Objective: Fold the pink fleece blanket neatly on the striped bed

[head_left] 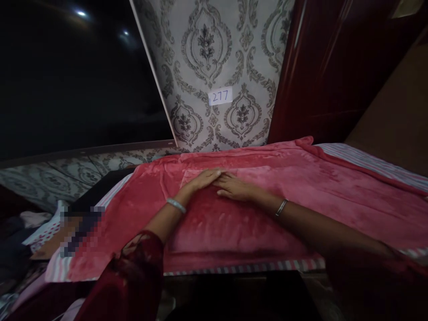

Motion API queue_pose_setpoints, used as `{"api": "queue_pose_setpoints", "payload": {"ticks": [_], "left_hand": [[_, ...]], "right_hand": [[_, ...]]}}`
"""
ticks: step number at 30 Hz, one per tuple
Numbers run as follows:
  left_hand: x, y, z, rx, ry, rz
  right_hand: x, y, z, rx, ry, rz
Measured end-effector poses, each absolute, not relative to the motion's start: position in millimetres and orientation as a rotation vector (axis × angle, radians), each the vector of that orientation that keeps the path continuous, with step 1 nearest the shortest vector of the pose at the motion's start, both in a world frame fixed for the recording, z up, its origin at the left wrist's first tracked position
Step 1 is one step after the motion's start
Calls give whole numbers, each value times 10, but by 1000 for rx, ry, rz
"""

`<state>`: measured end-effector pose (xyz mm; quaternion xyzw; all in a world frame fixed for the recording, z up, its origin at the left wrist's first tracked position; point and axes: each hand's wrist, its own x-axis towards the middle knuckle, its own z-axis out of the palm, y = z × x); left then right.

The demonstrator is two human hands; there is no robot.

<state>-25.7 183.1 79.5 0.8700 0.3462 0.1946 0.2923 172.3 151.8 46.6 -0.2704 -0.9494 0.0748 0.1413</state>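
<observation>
Left hand (203,179) and right hand (234,187) flat on pink blanket (301,187), fingers pressed together, fingertips touching; paper label (220,96) at 12 o'clock.

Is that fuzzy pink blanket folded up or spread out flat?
Spread out. The fuzzy pink blanket covers the striped bed surface; both hands, left hand and right hand, lie flat on it.

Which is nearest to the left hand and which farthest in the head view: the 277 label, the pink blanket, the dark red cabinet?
1. pink blanket, directly under the left hand.
2. 277 label, on the wallpaper straight ahead.
3. dark red cabinet, far right.
</observation>
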Motion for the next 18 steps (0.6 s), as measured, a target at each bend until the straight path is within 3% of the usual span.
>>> {"api": "queue_pose_setpoints", "payload": {"ticks": [7, 10, 18], "left_hand": [[-236, 2184, 347, 2299, 863, 395], [-285, 2183, 303, 2300, 802, 426], [-257, 2124, 316, 2306, 820, 449]], "right_hand": [[1637, 1335, 325, -817, -2778, 397], [1666, 870, 346, -601, -2850, 617], [1789, -146, 774, -297, -2792, 1110]]}}
